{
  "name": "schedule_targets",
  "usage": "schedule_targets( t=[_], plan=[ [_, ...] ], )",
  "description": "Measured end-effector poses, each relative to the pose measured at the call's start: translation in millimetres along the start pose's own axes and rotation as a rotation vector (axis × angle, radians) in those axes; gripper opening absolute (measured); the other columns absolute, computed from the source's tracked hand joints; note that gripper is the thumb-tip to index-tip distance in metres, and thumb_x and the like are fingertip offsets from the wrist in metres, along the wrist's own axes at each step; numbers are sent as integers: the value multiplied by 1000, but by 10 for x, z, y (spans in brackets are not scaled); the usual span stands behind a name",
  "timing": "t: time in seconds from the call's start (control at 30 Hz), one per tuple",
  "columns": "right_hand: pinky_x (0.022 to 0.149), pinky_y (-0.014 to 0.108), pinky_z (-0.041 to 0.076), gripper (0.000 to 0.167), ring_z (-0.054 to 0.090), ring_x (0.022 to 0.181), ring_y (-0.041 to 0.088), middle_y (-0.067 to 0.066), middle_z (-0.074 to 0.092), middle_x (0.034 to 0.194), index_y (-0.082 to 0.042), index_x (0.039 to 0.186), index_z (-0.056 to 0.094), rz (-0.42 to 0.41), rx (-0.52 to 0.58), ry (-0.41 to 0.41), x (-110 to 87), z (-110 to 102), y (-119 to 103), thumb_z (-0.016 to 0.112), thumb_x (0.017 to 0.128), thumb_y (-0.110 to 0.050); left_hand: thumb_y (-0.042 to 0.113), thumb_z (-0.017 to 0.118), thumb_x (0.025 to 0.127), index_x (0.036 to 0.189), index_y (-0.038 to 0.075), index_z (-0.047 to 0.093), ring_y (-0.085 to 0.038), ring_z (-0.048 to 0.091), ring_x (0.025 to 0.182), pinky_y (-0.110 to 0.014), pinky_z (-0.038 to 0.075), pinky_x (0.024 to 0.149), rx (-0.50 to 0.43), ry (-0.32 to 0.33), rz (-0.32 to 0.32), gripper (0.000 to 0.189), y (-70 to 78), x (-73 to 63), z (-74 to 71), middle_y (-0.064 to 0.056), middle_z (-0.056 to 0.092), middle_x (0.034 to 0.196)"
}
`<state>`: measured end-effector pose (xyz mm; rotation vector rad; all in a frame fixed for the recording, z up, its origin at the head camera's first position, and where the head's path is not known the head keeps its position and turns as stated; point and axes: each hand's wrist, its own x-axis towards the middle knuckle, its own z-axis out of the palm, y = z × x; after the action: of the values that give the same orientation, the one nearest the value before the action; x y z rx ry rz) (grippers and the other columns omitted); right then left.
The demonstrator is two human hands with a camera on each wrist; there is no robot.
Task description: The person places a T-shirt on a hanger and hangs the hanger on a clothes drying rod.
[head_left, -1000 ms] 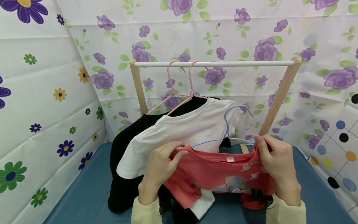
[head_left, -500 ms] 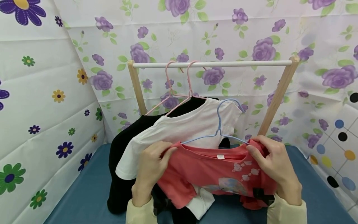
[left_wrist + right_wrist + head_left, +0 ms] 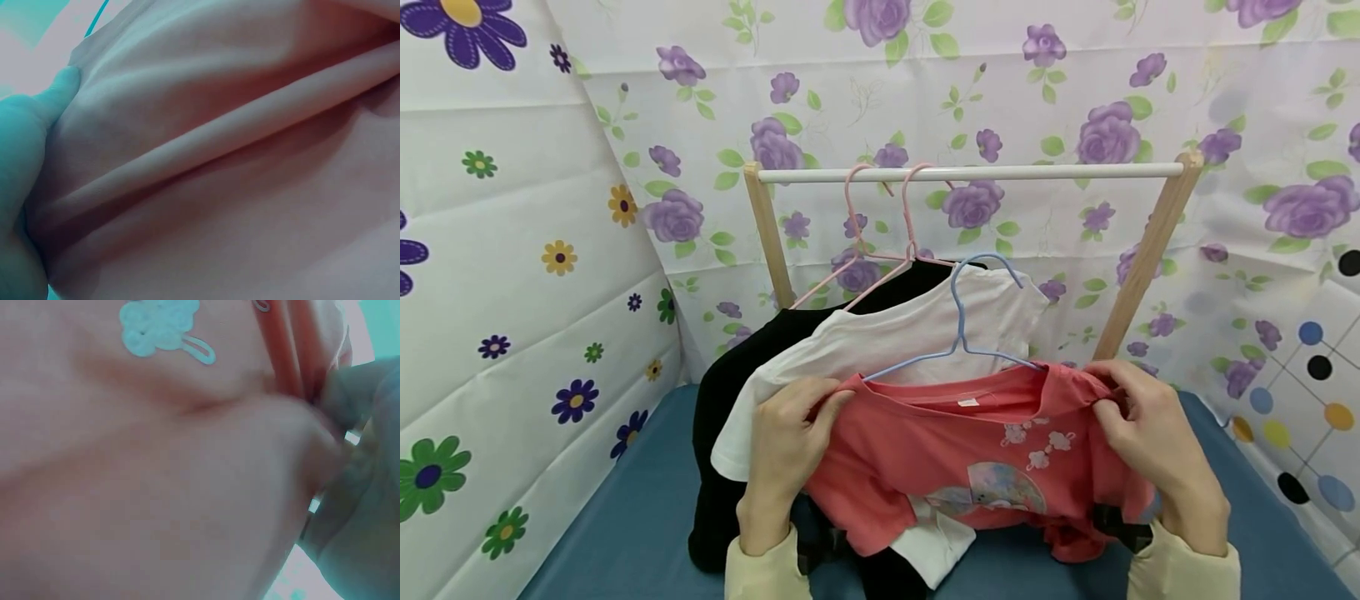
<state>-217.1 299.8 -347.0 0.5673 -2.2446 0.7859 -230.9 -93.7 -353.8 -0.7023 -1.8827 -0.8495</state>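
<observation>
A coral red T-shirt (image 3: 940, 450) with a printed front is held up between both hands in the head view. My left hand (image 3: 790, 442) pinches its shoulder on the left, thumb over the cloth. On the other side my right hand (image 3: 1153, 442) grips the shoulder and sleeve. A blue hanger (image 3: 960, 321) sits inside the neckline, its hook standing up free below the rail and its arm ends hidden in the shirt. The left wrist view shows folded shirt cloth (image 3: 200, 144) beside the thumb; the right wrist view shows white flower prints (image 3: 159, 325) on it.
Behind stands a rack with a white rail (image 3: 1000, 172) and wooden posts (image 3: 1146, 258). On pink hangers (image 3: 910, 217) hang a white shirt (image 3: 820, 358) and a black garment (image 3: 722, 433), left of centre. A blue surface (image 3: 625, 517) lies below, with floral cloth walls (image 3: 865, 92) around.
The blue hanger has shifted left and up relative to the rack. My left hand has moved left and my right hand slightly right, spreading the shirt wider and showing more of its print.
</observation>
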Motion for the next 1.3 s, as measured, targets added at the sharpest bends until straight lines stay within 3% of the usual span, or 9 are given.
schedule_targets(
  t=[0.23, 0.57, 0.77, 0.9, 1.1, 1.3],
  plan=[
    [57, 16, 37, 32, 46, 62, 9, 3, 63, 83, -5, 91, 71, -49, -99, 107, 28, 25, 37, 50, 81, 18, 20, 77, 86, 88, 13, 74, -14, 66, 77, -33, 51, 68, 3, -8, 11, 8, -5, -4, -15, 2, 69, 82],
    [71, 15, 37, 31, 52, 75, 19, 8, 64, 88, -3, 87, 69, -46, -152, 149, 24, 18, 126, 48, 81, 20, 19, 77, 86, 87, 12, 74, -13, 66, 76, -31, 51, 67, -37, 5, 16, 8, -10, -1, -20, 2, 69, 82],
    [78, 21, 34, 31, 53, 84, 30, 13, 61, 89, 1, 82, 67, -71, -149, 268, 30, 22, 242, 42, 80, 18, 18, 76, 86, 87, 12, 74, -13, 65, 75, -29, 50, 67, -76, 24, 19, 7, -9, -1, -9, 3, 69, 81],
    [84, 18, 32, 30, 53, 89, 35, 16, 62, 91, 1, 81, 68, -74, -131, 325, 32, 23, 266, 41, 81, 15, 18, 76, 87, 87, 13, 74, -13, 65, 74, -28, 50, 67, -84, 28, 19, 6, 1, 1, -13, 3, 69, 82],
    [82, 15, 31, 26, 52, 92, 24, 15, 62, 96, 2, 86, 69, -25, -69, 293, 12, 13, 280, 44, 85, 12, 19, 74, 89, 88, 13, 74, -13, 66, 77, -26, 50, 70, -72, 57, 10, 7, 10, 5, -29, 2, 70, 84],
    [70, 19, 33, 25, 48, 85, 5, 11, 63, 95, 3, 92, 70, 5, -63, 295, -27, -19, 343, 48, 85, 11, 12, 77, 85, 91, 12, 75, -15, 67, 79, -23, 49, 74, -64, 61, -58, 6, 20, 7, -61, 1, 71, 87]
  ],
)
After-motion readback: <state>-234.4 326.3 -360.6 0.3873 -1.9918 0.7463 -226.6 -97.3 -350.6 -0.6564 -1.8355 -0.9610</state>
